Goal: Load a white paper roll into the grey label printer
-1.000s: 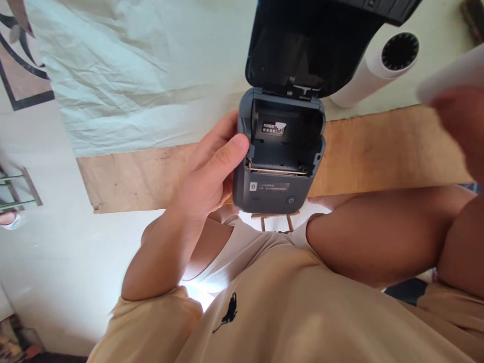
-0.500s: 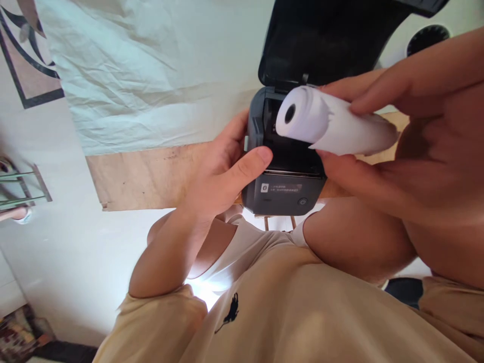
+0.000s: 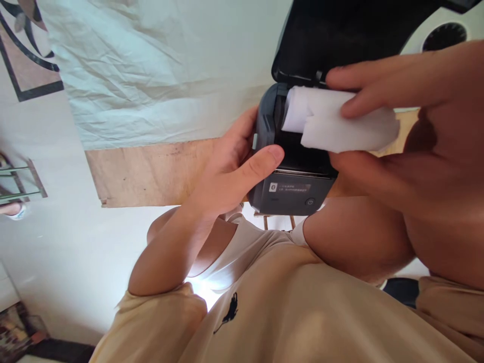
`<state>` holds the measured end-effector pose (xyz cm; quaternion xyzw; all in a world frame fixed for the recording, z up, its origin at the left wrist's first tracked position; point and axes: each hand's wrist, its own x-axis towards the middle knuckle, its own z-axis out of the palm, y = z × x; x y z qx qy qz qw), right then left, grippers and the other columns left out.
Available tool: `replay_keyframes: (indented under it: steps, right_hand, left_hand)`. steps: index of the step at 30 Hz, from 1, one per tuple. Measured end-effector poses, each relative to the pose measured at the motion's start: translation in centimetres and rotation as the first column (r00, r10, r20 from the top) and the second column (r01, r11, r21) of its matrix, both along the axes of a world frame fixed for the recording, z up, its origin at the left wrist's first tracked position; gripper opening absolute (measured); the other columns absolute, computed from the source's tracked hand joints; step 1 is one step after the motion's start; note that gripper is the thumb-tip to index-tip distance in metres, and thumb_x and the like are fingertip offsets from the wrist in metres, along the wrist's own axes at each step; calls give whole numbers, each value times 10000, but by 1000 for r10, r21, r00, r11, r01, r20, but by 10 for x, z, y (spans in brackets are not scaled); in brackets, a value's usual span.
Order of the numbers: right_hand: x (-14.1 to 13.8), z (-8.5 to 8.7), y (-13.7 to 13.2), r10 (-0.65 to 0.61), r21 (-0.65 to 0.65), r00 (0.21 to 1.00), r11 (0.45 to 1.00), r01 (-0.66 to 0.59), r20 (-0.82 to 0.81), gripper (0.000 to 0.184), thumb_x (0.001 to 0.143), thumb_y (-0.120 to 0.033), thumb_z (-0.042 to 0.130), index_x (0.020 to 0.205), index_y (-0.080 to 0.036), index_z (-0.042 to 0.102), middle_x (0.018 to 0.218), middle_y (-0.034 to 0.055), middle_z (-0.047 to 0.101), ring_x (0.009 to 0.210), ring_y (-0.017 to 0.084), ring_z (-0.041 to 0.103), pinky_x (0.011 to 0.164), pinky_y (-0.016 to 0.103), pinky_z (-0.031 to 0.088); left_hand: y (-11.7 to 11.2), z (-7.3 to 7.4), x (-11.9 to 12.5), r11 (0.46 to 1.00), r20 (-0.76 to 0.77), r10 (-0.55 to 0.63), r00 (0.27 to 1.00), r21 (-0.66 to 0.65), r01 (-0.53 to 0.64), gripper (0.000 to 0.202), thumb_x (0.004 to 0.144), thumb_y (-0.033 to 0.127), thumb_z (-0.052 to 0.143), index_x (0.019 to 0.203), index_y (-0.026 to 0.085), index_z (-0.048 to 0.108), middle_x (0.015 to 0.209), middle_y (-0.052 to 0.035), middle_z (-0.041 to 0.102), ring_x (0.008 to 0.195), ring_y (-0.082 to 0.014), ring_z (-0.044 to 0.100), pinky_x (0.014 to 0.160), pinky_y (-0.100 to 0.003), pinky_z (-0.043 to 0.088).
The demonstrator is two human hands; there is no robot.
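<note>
A small dark grey label printer [image 3: 291, 189] with its black lid [image 3: 340, 35] flipped open rests in front of me. My left hand [image 3: 230, 171] grips the printer's left side, thumb pressed on its front edge. My right hand [image 3: 416, 136] pinches a white paper roll [image 3: 340, 126] between fingers and thumb. The roll lies tilted over the open paper bay, its left end at the bay's left wall. The inside of the bay is mostly hidden by the roll.
A white tube with a dark open end [image 3: 440, 36] lies beyond the printer at top right. A crumpled white sheet [image 3: 151, 75] covers a bare wooden board [image 3: 151, 171]. My beige shirt [image 3: 302, 312] fills the lower view.
My right hand came in from the right with the paper roll and has brought it down onto the open bay. The left hand kept its hold, thumb sliding forward.
</note>
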<state>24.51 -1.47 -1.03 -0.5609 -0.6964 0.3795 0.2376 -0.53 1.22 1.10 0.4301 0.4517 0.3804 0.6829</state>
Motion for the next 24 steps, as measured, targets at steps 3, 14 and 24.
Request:
replay_keyframes:
  steps: [3,14,24]
  right_hand:
    - [-3,8,-2,6,11,1000,1000,-7,16,512,935,-683,312,1189,-328,581,1146,15,568,1312,105,490,953,204,589]
    - [-40,26,24,48,444,945,874,-197,325,423,935,-613,317,906,-334,632,996,-45,611,938,84,525,969,326,433]
    - [-32,23,15,255,460,966,853,-248,49,258,847,-527,603,989,-311,613,1133,-111,605,1048,43,577,1022,288,497]
  left_hand:
    - [-5,-3,-1,999,-3,-38,999,-17,38,486,882,440,618,1342,295,562,1113,-12,700,1195,-270,657,901,-369,607]
    - [-7,-6,-1,998,123,-52,991,-34,57,526,817,452,721,1258,188,609,1238,-33,686,1210,-204,630,998,-275,540]
    - [-8,-14,-2,990,64,-121,991,84,116,728,751,144,694,1404,215,379,1155,-24,622,847,-109,630,730,-243,538]
